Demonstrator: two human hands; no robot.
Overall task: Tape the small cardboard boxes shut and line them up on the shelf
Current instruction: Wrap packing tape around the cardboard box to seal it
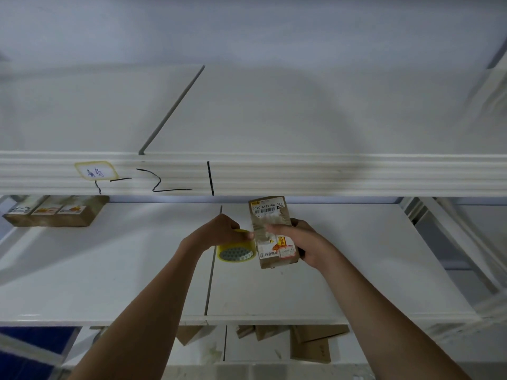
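Head view: white shelving seen from the front, looking down over two forearms.
Left hand (222,229): curled over top of tape roll, fingertips touching the box's left edge.
Tape roll (236,251): yellowish, just at 9 o'clock of the box, touching it; honeycomb core end faces the camera.
Right hand (303,239): grips the box from its 3 o'clock side, thumb laid across the front face, fingers behind.
Box (273,233): small, brown, held above the middle shelf; barcode label at 12 o'clock end, orange sticker toward 6 o'clock.
Middle shelf (109,270): white board, dark seam down the centre.
Shelved boxes (55,212): brown row with labels, at 9 o'clock far end of the middle shelf, touching one another.
Upper shelf edge (329,174): ribbed white rail with handwritten tag and black pen marks.
Lower shelf (310,344): cardboard pieces lying at 6 o'clock; whether boxes or flat scraps cannot be told.
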